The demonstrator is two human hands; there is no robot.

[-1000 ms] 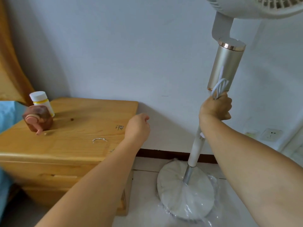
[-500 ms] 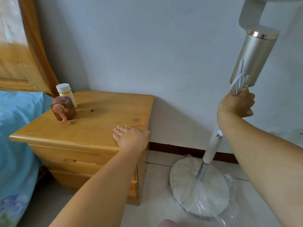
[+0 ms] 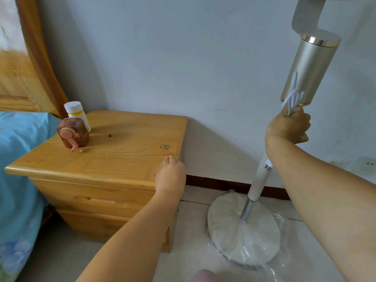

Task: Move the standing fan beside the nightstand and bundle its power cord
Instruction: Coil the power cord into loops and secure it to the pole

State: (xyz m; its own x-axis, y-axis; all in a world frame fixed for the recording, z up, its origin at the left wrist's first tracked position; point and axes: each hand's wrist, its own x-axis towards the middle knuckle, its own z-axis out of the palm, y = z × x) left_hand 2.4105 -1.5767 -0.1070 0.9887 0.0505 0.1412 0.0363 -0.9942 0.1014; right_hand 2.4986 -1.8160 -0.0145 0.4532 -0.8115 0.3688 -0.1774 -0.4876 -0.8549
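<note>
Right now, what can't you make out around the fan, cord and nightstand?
- Fan head: cut off by the top edge of the head view.
- Cord: only loops show above the right hand; the fist hides the rest.
- Left hand on the nightstand: its back hides anything under the fingertips.
- Wall socket: blurred, near the right edge.

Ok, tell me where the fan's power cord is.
Head view, right side: the white power cord is looped in the right hand, held against the fan pole just under the gold housing.
</note>
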